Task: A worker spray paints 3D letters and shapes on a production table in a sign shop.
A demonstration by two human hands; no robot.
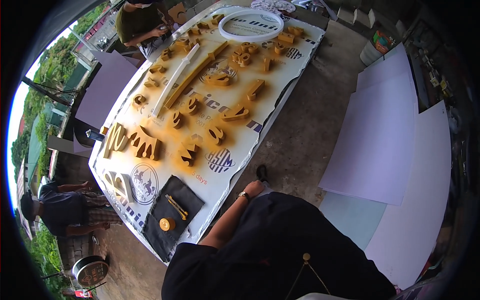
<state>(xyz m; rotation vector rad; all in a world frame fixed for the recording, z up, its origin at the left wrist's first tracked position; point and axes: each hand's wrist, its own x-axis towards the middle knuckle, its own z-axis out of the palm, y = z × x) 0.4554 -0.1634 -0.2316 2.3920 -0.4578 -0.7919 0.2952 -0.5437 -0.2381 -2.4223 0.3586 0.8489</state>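
My left hand (254, 188), wearing a wristwatch, hangs at my side beyond the table's near edge, fingers curled; what they hold, if anything, is hidden. My right hand is out of view. The nearest tabletop, a printed white board (232, 155), bears several gold-coloured letters (235, 112), a long gold strip (195, 75) beside a white strip (172, 85), a white ring (250, 25) and unpainted white shapes (115, 185). A black mat (160, 230) at the near corner carries a gold clip-like piece (177, 206) and a round gold tin (167, 224). Gold overspray surrounds many letters.
One person (132, 27) stands at the far left end, another (57, 210) at the near left. A spray can (94, 135) sits by the left edge. Large pale sheets (370, 140) lean at right, with a bucket (372, 52) behind. A round sign (90, 270) lies low at left.
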